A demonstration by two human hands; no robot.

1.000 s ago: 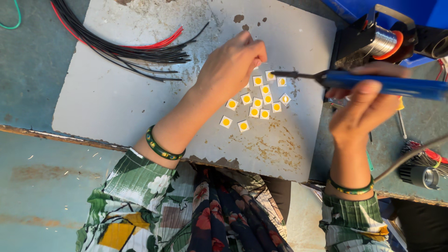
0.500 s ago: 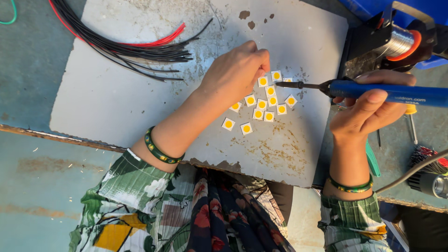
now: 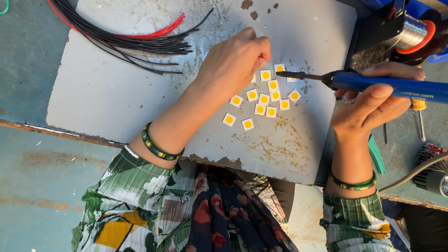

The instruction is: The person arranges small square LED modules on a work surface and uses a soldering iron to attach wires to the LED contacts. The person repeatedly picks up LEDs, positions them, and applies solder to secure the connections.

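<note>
Workbench scene, seen from above: a worn grey slab lies on a blue-green table, and a person in a floral green sleeve leans over it. A bundle of black and red wires fans across the slab's upper left corner, well apart from the work. The right hand closes around the handle of a blue soldering iron, thumb over the top and fingers curled beneath, holding it nearly level so that its dark tip points left, just beside the uppermost chips. The left hand rests on the slab with fingers drawn together, their tips pressing down among a cluster of small white square chips with yellow centres near the slab's middle; whether it pinches one cannot be made out. A spool of solder wire sits at the upper right. Green bangles circle both wrists.
</note>
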